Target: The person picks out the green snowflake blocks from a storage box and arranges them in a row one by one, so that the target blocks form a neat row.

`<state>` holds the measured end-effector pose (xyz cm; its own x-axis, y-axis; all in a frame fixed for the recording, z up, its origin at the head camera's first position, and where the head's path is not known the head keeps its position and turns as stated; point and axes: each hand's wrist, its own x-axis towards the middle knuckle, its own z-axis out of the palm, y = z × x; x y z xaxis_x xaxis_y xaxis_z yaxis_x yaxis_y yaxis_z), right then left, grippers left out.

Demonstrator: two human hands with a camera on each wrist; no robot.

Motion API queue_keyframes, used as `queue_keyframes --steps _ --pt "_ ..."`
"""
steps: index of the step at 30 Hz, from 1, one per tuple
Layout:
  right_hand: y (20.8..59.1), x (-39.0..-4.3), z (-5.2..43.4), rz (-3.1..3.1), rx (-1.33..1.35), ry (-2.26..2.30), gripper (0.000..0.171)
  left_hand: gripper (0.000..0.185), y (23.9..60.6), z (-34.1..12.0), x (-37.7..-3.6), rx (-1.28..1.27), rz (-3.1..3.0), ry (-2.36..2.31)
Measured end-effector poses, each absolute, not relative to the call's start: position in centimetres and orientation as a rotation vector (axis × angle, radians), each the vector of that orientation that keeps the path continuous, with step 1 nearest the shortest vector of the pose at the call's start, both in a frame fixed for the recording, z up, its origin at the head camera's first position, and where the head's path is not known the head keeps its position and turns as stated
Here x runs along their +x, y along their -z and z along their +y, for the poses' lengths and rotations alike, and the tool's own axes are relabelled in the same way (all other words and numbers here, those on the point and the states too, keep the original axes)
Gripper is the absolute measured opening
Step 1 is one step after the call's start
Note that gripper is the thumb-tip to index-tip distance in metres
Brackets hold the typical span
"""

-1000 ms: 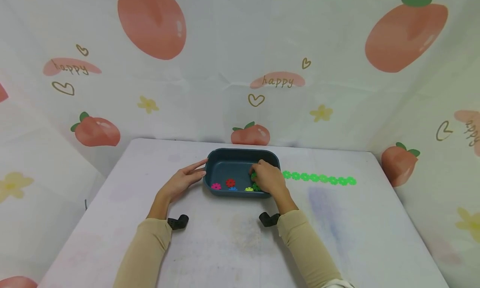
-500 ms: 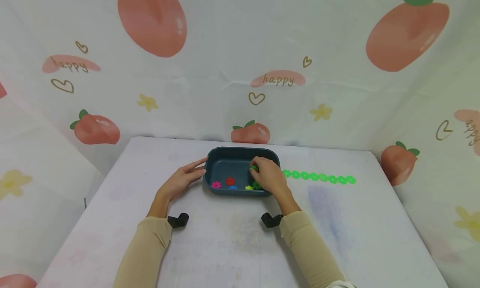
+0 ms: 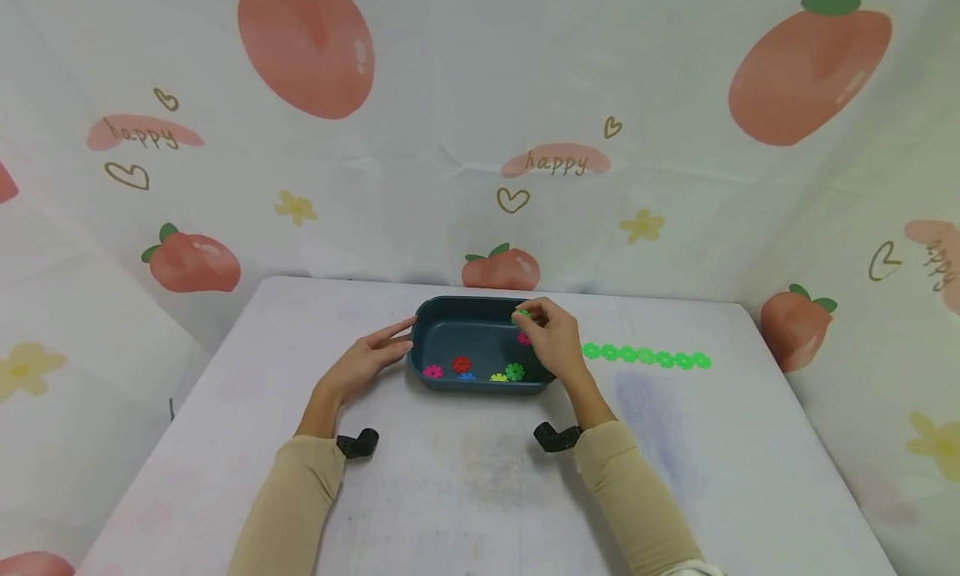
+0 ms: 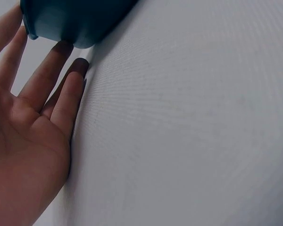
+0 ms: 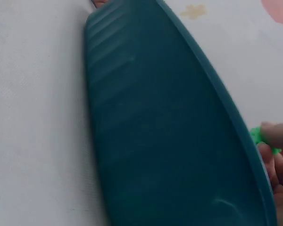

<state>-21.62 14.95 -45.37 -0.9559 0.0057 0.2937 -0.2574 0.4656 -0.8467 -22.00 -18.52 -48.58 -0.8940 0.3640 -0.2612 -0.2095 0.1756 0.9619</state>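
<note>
A dark blue tray (image 3: 450,311) stands mid-table with several small plastic gear pieces inside: pink (image 3: 432,372), red (image 3: 461,364), blue, yellow and dark green (image 3: 514,371). My right hand (image 3: 551,343) is raised over the tray's right end and pinches a light green gear (image 3: 521,315) in its fingertips; in the right wrist view the gear (image 5: 257,135) shows beside the tray wall (image 5: 146,132). My left hand (image 3: 363,361) lies flat on the table, straight fingers touching the tray's left end (image 4: 70,23).
A row of joined light green gears (image 3: 647,357) lies on the table right of the tray. A peach-patterned cloth hangs behind and around the white table (image 3: 465,484). Black wrist-camera mounts (image 3: 356,444) sit at both wrists.
My right hand has lifted out of the tray's front right corner with a light green gear, rising toward the far right rim. The dark green and pink gears beneath it now show. Left hand unmoved.
</note>
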Motion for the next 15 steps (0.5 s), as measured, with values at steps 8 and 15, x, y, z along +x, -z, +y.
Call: queue_keyframes --steps 8,15 --pt "45.0 -21.6 15.8 -2.3 0.024 -1.875 0.027 0.059 48.6 -18.3 -21.8 0.146 2.03 -1.76" --pt "44.3 -21.2 16.6 -2.236 -0.026 -2.001 0.029 0.057 48.5 -18.5 -21.9 0.137 2.02 -1.757"
